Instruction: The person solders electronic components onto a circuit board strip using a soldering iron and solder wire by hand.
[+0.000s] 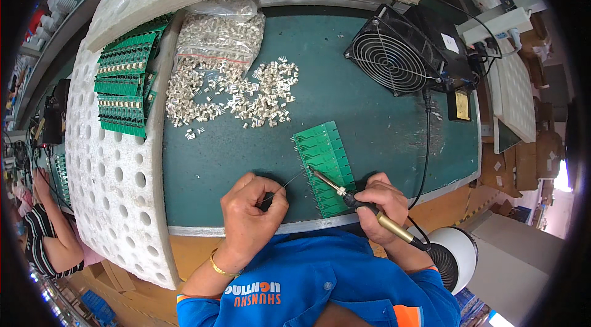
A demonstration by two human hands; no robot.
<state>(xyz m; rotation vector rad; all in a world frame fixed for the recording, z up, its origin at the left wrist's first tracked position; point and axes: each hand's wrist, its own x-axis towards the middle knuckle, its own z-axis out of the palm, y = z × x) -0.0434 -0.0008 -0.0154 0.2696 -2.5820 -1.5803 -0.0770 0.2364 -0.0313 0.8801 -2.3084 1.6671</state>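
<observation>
A green circuit board panel [325, 170] lies flat on the dark green bench mat, near its front edge. My right hand [381, 207] is closed round the handle of a soldering iron [363, 205], whose tip meets the panel's left side. Between the pinched fingers of my left hand [253, 207] runs a thin solder wire [292, 180], its far end close to the iron's tip. Whether the wire touches the tip is too small to tell.
Loose white connectors [261, 96] are heaped behind the panel, beside a clear plastic bag [218, 34] of them. Green boards [126, 80] rest on a holed white foam slab [111, 173] at left. A black fan [394, 50] stands back right; a black cable [427, 142] crosses the mat.
</observation>
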